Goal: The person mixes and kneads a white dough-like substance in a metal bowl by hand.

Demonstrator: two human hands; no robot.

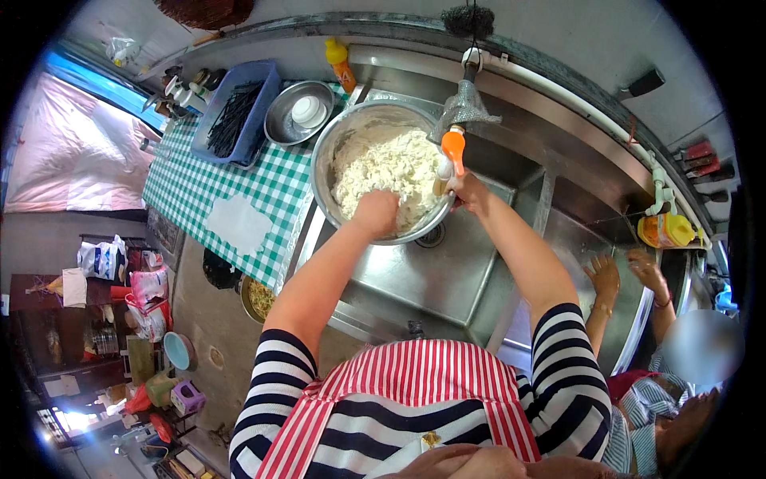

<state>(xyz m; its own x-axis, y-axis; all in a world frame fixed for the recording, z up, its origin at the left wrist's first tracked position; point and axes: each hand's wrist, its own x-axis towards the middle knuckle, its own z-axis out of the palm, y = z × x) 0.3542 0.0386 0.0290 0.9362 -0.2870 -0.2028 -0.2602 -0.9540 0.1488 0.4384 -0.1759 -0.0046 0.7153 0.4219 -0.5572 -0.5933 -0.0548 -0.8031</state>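
Note:
A large steel bowl (327,148) full of crumbly white dough (391,164) sits over the steel sink (447,279). My left hand (375,211) is buried in the dough at the bowl's near side, fingers closed in the mix. My right hand (467,190) grips the bowl's right rim, just under an orange-handled tool (452,148) hanging below the tap (471,68).
A green checked cloth (255,188) covers the counter on the left, with a blue basket (239,112), a smaller steel bowl (279,124) and an orange bottle (341,64). Another person's hands (626,275) rest on the right sink edge. A yellow jug (666,230) stands far right.

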